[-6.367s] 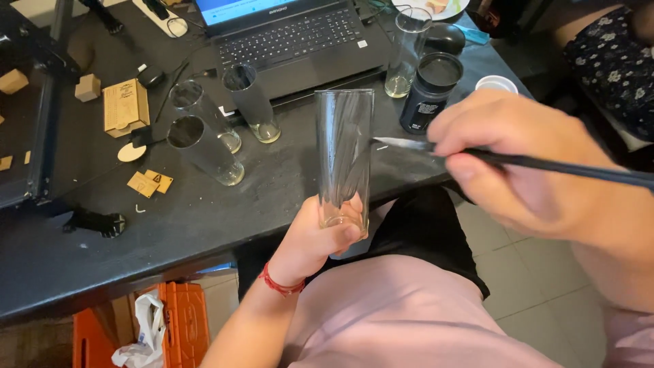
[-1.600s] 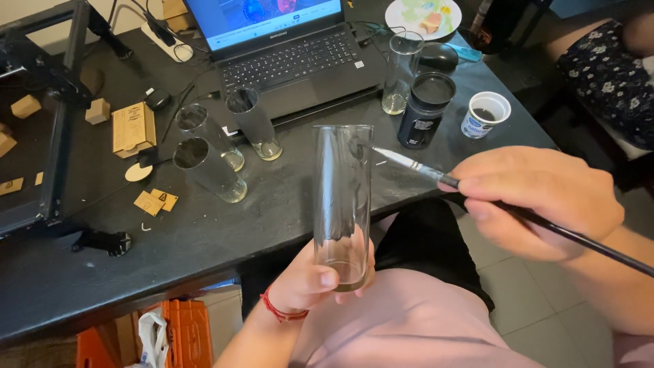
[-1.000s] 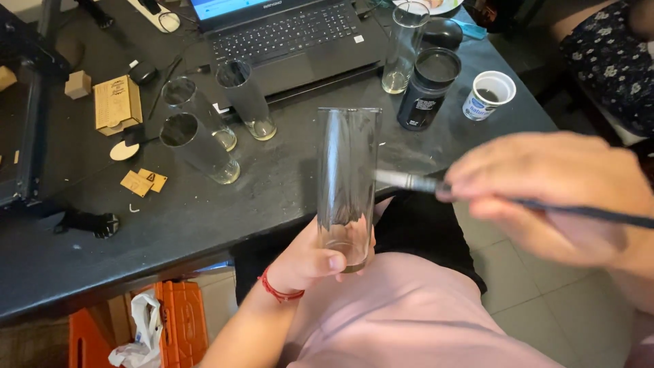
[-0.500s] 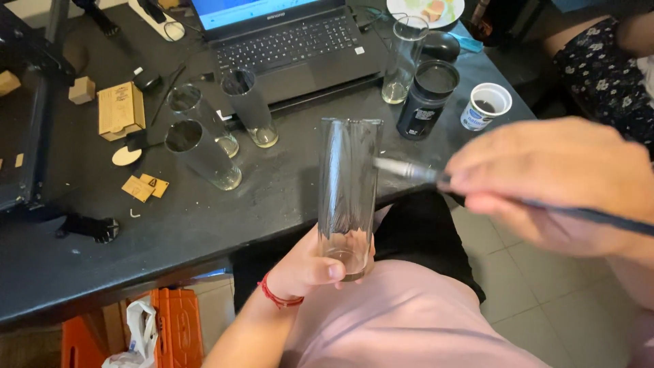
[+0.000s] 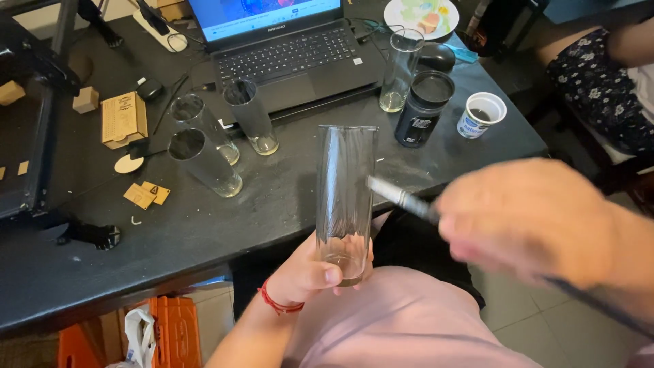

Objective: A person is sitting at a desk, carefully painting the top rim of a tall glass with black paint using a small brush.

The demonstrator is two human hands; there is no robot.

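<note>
Soft, even indoor light; motion blur on right hand (image 5: pixel 531 221).

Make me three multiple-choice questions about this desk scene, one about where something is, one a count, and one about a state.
1. Where is the held glass gripped?
A. rim
B. base
C. middle

2. How many empty glasses stand left of the laptop's front edge?
A. three
B. one
C. six

3. What is the paintbrush tip doing?
A. lying on the table
B. dipped in the paper cup
C. meeting the glass side

Answers:
1 B, the left hand wraps the bottom.
2 A, three stand there.
3 C, the right hand holds it there.
</note>
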